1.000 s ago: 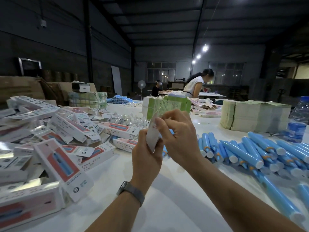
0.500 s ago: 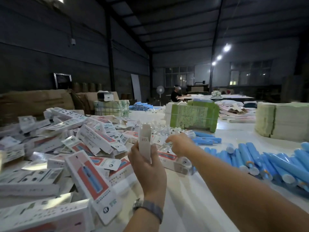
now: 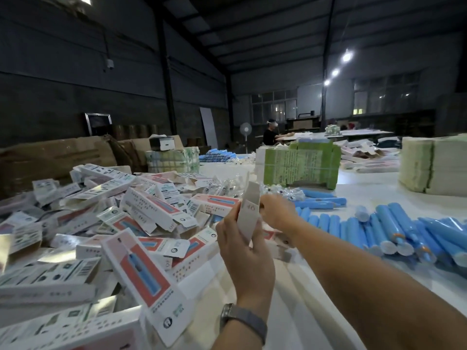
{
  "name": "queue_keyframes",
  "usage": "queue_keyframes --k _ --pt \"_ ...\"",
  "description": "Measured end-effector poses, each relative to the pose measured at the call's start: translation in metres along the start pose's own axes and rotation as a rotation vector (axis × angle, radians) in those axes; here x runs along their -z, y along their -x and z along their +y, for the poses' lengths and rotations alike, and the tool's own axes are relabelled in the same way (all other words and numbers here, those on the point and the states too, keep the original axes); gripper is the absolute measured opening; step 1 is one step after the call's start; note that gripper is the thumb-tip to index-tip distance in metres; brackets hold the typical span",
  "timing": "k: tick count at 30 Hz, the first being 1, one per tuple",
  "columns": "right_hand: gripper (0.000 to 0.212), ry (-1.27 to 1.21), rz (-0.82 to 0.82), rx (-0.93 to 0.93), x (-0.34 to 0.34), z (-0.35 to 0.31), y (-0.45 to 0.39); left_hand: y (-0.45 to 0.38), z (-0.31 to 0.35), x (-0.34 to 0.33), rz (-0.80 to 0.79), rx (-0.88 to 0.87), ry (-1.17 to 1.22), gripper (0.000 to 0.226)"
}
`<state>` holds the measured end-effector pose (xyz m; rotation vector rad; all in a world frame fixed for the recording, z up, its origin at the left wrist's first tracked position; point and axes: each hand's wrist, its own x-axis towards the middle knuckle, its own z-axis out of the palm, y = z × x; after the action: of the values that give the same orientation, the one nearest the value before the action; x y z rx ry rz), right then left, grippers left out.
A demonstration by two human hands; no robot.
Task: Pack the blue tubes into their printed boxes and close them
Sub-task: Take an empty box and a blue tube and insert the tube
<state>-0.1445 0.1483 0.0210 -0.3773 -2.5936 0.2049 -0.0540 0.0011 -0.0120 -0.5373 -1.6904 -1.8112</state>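
While the left hand (image 3: 246, 251) keeps its grip clasped around the upright printed box (image 3: 249, 213), top flap open, above the table's (image 3: 379, 198) near middle, the right hand (image 3: 276, 214) has stayed stretched out beyond it, low over the table; whether its grip is clenched or released I cannot tell. A second ago both hands met at the box. The heap of printed boxes (image 3: 101, 223) fills the table's left side, and the blue tubes (image 3: 394, 231) lie toward its right edge.
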Motion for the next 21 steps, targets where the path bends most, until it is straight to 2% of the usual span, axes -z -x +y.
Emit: queue_keyframes --k 5,9,11,15,18,21 --pt "0.012 -0.792 0.421 -0.107 0.068 -0.016 0.033 -0.001 -0.001 0.002 -0.008 -0.03 0.016 0.03" --pt "0.023 -1.171 0.609 0.023 0.148 -0.017 0.096 0.002 0.0 -0.001 -0.037 -0.007 0.056 0.025" --pt "0.023 -1.201 0.613 0.095 0.174 -0.018 0.127 0.007 0.004 -0.004 -0.065 -0.033 0.069 0.02" --pt "0.029 -1.029 0.529 0.136 0.188 -0.025 0.159 0.021 0.011 -0.013 -0.13 -0.083 0.104 0.017" --pt "0.028 -0.947 0.562 0.144 0.195 -0.024 0.172 0.031 0.018 -0.016 -0.168 -0.109 0.11 0.019" --pt "0.025 -0.846 0.59 0.257 0.203 -0.025 0.182 0.035 0.023 -0.016 -0.176 -0.18 0.115 0.024"
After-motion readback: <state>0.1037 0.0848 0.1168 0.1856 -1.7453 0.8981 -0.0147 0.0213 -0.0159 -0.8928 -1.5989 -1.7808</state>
